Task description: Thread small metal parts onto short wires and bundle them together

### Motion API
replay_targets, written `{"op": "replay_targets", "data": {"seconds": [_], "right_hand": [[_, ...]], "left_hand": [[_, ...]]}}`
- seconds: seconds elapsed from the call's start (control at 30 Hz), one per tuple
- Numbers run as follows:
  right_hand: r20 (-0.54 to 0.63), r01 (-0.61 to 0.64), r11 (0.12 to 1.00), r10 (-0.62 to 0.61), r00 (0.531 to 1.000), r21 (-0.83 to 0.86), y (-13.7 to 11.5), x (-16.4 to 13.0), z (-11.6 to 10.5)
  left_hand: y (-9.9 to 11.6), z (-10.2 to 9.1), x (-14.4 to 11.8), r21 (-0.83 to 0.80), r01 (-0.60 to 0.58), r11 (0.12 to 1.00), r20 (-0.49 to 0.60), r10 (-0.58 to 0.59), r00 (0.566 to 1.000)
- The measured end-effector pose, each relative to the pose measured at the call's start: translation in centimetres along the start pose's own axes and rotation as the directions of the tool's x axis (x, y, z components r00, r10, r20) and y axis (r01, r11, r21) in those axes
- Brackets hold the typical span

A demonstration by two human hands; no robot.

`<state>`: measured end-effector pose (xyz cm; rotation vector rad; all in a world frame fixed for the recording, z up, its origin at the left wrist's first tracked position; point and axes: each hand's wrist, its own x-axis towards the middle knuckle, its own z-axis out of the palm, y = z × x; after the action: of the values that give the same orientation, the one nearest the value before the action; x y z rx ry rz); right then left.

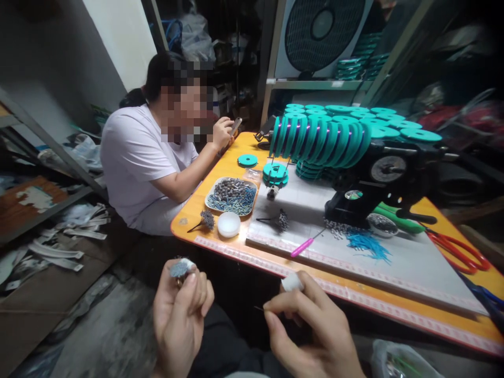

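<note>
My left hand (183, 310) is closed, its thumb and fingers pinching a small grey-blue clustered bundle (180, 269). White wrapping shows at a fingertip beside it. Lower right, my right hand (307, 325) pinches a thin, needle-like piece (259, 308) between thumb and index finger; its exact kind is too small to make out. A white wrap (292, 282) covers one finger of that hand. Both hands are apart, in front of the table edge. Nearest them on the table are a round white container (229, 224) and a dark clustered bundle on a stem (207, 220).
A tray (255, 185) holds small metal and bluish pieces. Beyond the pink-handled tool (302, 248) stands a black machine (354, 184) carrying teal spools (323, 142). Red-handled pliers or scissors (460, 252) lie right. A person (137, 152) sits at left with a phone (236, 125).
</note>
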<state>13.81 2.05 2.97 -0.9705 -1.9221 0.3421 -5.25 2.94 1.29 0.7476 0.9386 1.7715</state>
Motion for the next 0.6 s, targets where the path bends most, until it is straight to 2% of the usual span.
{"op": "replay_targets", "data": {"seconds": [0.07, 0.13, 0.23, 0.3, 0.33, 0.4, 0.47, 0.53, 0.6], "right_hand": [[-0.014, -0.017, 1.000, 0.017, 1.000, 0.003, -0.1, 0.1, 0.2], [-0.048, -0.034, 0.999, 0.033, 0.998, -0.019, 0.0, 0.2, 0.4], [-0.070, -0.040, 0.998, 0.037, 0.997, -0.046, 0.2, 0.3, 0.4], [-0.055, -0.043, 0.998, 0.041, 0.998, -0.051, 0.4, 0.2, 0.3], [-0.054, -0.042, 0.998, 0.039, 0.998, -0.053, 0.5, 0.1, 0.3], [-0.064, -0.024, 0.998, 0.021, 0.998, -0.053, 0.6, 0.0, 0.4], [-0.081, 0.018, 0.998, -0.023, 0.996, -0.060, 0.6, 0.0, 0.5], [-0.091, 0.058, 0.994, -0.066, 0.994, -0.094, 0.7, 0.1, 0.7], [-0.091, 0.078, 0.988, -0.090, 0.992, -0.132, 0.6, 0.1, 0.7]], "left_hand": [[0.4, 0.1, 0.5, -0.002, -0.039, 0.999, 0.134, 0.039, 0.990], [0.7, -0.1, 1.0, 0.069, -0.063, 0.996, 0.253, 0.044, 0.966], [0.8, -0.8, 1.7, 0.204, -0.148, 0.968, 0.416, 0.051, 0.908], [0.6, -1.3, 1.7, 0.273, -0.160, 0.949, 0.486, 0.008, 0.874], [0.3, -1.4, 1.5, 0.303, -0.117, 0.946, 0.491, -0.049, 0.870], [-0.2, -1.4, 0.8, 0.357, 0.058, 0.932, 0.441, -0.223, 0.869], [-0.5, -0.9, 0.0, 0.410, 0.201, 0.890, 0.406, -0.376, 0.833], [-0.5, -0.1, -0.6, 0.500, 0.224, 0.837, 0.410, -0.456, 0.790], [-0.3, 0.4, -0.9, 0.584, 0.176, 0.792, 0.412, -0.476, 0.777]]}}
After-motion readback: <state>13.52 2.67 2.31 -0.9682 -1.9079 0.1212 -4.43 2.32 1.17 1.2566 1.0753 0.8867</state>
